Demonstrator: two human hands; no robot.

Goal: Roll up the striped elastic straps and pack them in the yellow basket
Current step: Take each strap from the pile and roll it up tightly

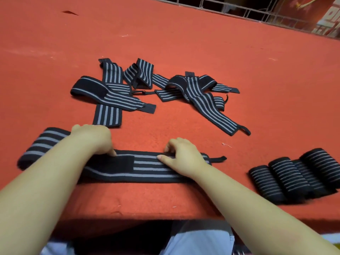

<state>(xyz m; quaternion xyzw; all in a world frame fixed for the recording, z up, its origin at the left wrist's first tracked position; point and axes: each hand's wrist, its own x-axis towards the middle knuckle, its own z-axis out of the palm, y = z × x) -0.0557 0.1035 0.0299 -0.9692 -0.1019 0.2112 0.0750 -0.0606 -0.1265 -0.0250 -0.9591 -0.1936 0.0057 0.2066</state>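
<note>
both hands are down on one long black elastic strap with grey stripes (pixel 147 165), laid flat across the near edge of the red felt-covered table (pixel 184 43). the left hand (pixel 95 138) has its fingers curled, fingertips pressing the strap by its plain black fastener patch (pixel 117 163), while the right hand (pixel 182 155) curls over the far edge of the strap near its thin loop end, thumb flat on the stripes; whether it actually pinches the fabric i cannot tell. this looks like the smoothing-out just ahead of a roll. to do it well, i'd say start tight from one end, keep the edges square so the stripes line up, and hold tension with the other hand so the elastic doesn't spring loose. off to the right sit the finished rolls of striped strap (pixel 294 173), side by side and touching. further back lies the tangled heap of unrolled striped straps (pixel 147 89), overlapping each other, so plenty left to go. the yellow basket is nowhere in view.
</note>
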